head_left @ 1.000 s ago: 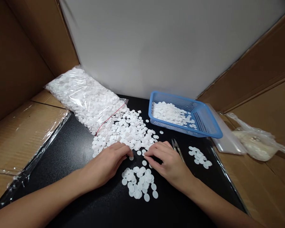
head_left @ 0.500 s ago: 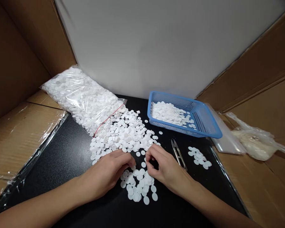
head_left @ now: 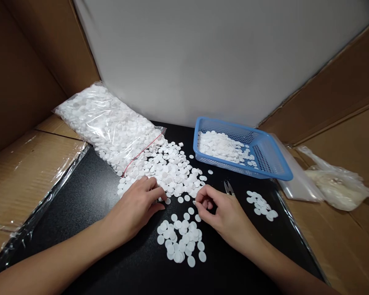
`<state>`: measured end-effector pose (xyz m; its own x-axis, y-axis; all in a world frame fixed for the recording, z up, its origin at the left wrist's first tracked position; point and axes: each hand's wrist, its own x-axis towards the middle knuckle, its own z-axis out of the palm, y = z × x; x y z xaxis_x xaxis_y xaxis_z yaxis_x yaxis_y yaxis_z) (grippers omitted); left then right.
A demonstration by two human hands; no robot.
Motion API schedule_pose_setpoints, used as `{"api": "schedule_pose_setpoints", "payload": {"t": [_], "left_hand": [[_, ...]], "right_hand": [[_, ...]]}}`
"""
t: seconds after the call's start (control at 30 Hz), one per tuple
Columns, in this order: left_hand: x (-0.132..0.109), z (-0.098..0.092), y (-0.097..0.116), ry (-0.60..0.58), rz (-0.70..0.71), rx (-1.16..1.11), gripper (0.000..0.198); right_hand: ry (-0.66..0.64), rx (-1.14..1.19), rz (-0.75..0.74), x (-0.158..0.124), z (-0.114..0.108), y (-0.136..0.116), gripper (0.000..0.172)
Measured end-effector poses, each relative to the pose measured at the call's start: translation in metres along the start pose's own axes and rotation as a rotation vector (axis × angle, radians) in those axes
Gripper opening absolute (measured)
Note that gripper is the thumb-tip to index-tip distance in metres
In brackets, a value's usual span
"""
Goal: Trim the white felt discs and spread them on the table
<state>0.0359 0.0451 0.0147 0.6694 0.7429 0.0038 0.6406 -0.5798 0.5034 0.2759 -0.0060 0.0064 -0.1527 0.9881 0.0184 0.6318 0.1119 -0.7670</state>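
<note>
White discs [head_left: 162, 168] spilling from clear bag [head_left: 101, 119], more in blue basket [head_left: 270, 150], left hand [head_left: 137, 200] slightly parted, right hand [head_left: 224, 208] hold unclear, snips [head_left: 228, 188] partly behind

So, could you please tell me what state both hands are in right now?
Left hand: open, at the near edge of the disc pile.
Right hand: closed, apparently pinching a white disc.

Black tabletop [head_left: 86, 188] stretches open left of the left hand [head_left: 137, 207]; ahead, loose white discs [head_left: 169, 170] and a bulging plastic bag [head_left: 98, 119] bar passage, while thread snips [head_left: 229, 188] and a blue basket [head_left: 230, 165] obstruct beyond the right hand [head_left: 223, 208].
</note>
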Motion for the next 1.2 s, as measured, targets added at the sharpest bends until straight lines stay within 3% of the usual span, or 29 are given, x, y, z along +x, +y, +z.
{"api": "schedule_pose_setpoints", "payload": {"t": [0.1, 0.27, 0.43, 0.6, 0.8, 1.0, 1.1, 1.2], "left_hand": [[0.002, 0.006, 0.0, 0.023, 0.052, 0.068, 0.011], [0.006, 0.012, -0.002, 0.107, 0.148, 0.21, 0.009], [0.008, 0.012, 0.002, 0.192, 0.311, 0.462, 0.012], [0.007, 0.01, 0.008, 0.223, 0.391, 0.589, 0.01], [0.008, 0.014, 0.011, 0.241, 0.328, 0.581, 0.015], [0.01, 0.014, 0.014, 0.195, 0.344, 0.629, 0.011], [0.008, 0.009, 0.014, 0.164, 0.214, 0.421, 0.011], [0.001, 0.003, 0.014, 0.052, 0.061, 0.092, 0.011]], "right_hand": [[0.074, -0.023, -0.102, 0.0, 0.001, -0.001, 0.013], [-0.204, 0.036, -0.189, 0.0, -0.005, -0.005, 0.014], [0.0, -0.131, -0.189, 0.004, -0.004, 0.006, 0.012], [0.094, -0.363, -0.474, 0.009, 0.014, 0.011, 0.006], [0.174, -0.609, -0.654, 0.013, 0.021, 0.005, 0.022], [0.174, -0.522, -0.539, 0.016, 0.02, 0.004, 0.019], [0.127, -0.525, -0.501, 0.015, 0.018, 0.003, 0.019], [0.086, -0.507, -0.51, 0.014, 0.016, 0.003, 0.009]]}}
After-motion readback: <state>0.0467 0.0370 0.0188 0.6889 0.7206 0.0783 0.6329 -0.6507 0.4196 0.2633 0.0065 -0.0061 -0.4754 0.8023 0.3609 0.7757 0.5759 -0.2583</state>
